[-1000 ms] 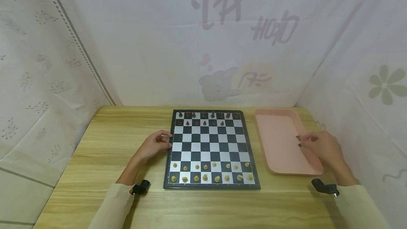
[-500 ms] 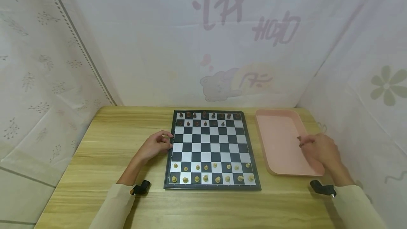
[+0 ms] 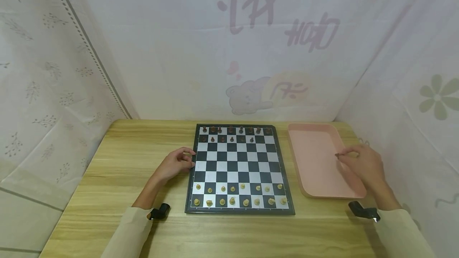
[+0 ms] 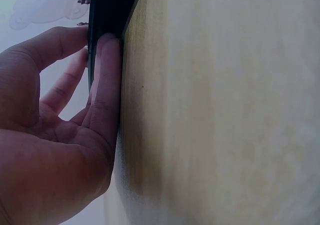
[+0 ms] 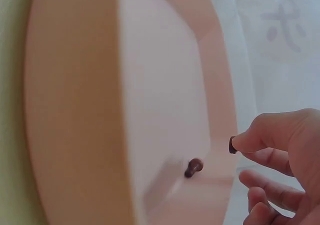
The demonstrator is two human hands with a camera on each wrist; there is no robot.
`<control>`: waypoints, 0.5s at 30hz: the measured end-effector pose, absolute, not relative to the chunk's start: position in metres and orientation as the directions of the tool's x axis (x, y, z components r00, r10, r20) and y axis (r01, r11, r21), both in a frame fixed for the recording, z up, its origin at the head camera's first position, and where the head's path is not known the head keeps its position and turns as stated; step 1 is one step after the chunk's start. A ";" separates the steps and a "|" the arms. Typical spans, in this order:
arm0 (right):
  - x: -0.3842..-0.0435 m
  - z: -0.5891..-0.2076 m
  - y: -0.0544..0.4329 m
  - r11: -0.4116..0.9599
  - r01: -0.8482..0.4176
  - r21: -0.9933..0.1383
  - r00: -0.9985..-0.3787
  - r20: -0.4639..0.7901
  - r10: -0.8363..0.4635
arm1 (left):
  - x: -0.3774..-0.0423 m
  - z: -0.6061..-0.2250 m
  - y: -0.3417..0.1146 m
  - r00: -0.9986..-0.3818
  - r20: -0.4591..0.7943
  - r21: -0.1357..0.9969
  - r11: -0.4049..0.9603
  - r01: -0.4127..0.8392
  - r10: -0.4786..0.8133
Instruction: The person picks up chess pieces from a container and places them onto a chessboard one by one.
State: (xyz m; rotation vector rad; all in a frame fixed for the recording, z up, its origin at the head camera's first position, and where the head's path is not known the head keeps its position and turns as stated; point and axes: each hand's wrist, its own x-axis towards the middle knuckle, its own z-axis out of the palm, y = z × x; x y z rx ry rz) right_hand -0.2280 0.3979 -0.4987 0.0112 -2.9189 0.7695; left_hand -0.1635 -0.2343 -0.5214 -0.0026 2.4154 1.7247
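Observation:
A black-and-white chessboard [image 3: 236,166] lies on the table. Fingertips of my left hand [image 3: 175,164] rest against its left edge; in the left wrist view the fingers lie along the board's dark side [image 4: 112,10]. Over the right side of a pink tray [image 3: 315,166], my right hand [image 3: 365,166] pinches a small dark brown chess piece [image 3: 337,155] between thumb and index finger. Only part of that piece [image 5: 232,145] shows in the right wrist view. Another brown chess piece [image 5: 194,167] is inside the tray there; the hand hides it in the head view.
Dark brown pieces [image 3: 232,139] stand in two rows at the board's far side, with fewer in the nearer row. Pale pieces [image 3: 232,201] fill two rows at the near side. A patterned cloth [image 3: 179,51] hangs behind the wooden table [image 3: 136,146].
Two dark pieces showed at my right fingertips earlier; now one shows there. The right hand has shifted only slightly over the tray. My left hand stays at the board's edge.

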 end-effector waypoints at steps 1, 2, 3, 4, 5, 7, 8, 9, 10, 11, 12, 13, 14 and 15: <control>-0.228 -0.498 0.396 0.867 -0.040 -0.497 -0.992 0.122 0.025 | -0.163 -0.521 -0.234 -0.985 -0.141 0.938 0.331 -0.101 0.100; -0.229 -0.497 0.394 0.863 -0.042 -0.504 -0.992 0.123 0.024 | -0.163 -0.521 -0.234 -0.985 -0.140 0.938 0.332 -0.099 0.101; -0.229 -0.496 0.392 0.859 -0.050 -0.510 -0.992 0.127 0.017 | -0.163 -0.521 -0.234 -0.985 -0.139 0.937 0.334 -0.099 0.099; -0.230 -0.494 0.389 0.857 -0.066 -0.510 -0.991 0.134 0.003 | -0.163 -0.521 -0.234 -0.985 -0.139 0.937 0.335 -0.099 0.097; -0.231 -0.493 0.387 0.854 -0.076 -0.514 -0.991 0.134 -0.007 | -0.163 -0.521 -0.235 -0.986 -0.140 0.937 0.336 -0.100 0.096; -0.233 -0.491 0.381 0.854 -0.104 -0.510 -0.988 0.149 -0.031 | -0.163 -0.521 -0.235 -0.985 -0.142 0.936 0.336 -0.104 0.093; -0.234 -0.491 0.377 0.853 -0.118 -0.509 -0.987 0.157 -0.042 | -0.163 -0.521 -0.235 -0.985 -0.144 0.936 0.335 -0.106 0.091; -0.235 -0.490 0.374 0.854 -0.131 -0.503 -0.985 0.167 -0.052 | -0.163 -0.521 -0.235 -0.985 -0.145 0.936 0.337 -0.107 0.090; -0.236 -0.490 0.370 0.853 -0.138 -0.504 -0.983 0.172 -0.058 | -0.163 -0.521 -0.235 -0.985 -0.147 0.935 0.337 -0.109 0.091; -0.237 -0.490 0.367 0.848 -0.141 -0.511 -0.983 0.175 -0.058 | -0.163 -0.521 -0.235 -0.985 -0.149 0.935 0.338 -0.110 0.090; -0.238 -0.490 0.364 0.845 -0.151 -0.513 -0.981 0.184 -0.063 | -0.163 -0.521 -0.234 -0.985 -0.149 0.935 0.337 -0.111 0.090; -0.239 -0.490 0.361 0.842 -0.157 -0.516 -0.980 0.189 -0.067 | -0.164 -0.521 -0.234 -0.985 -0.150 0.936 0.335 -0.111 0.091; -0.240 -0.490 0.359 0.838 -0.165 -0.519 -0.978 0.194 -0.072 | -0.164 -0.521 -0.234 -0.985 -0.149 0.936 0.333 -0.111 0.091; -0.241 -0.491 0.357 0.835 -0.172 -0.523 -0.977 0.199 -0.076 | -0.164 -0.521 -0.234 -0.985 -0.149 0.937 0.331 -0.111 0.091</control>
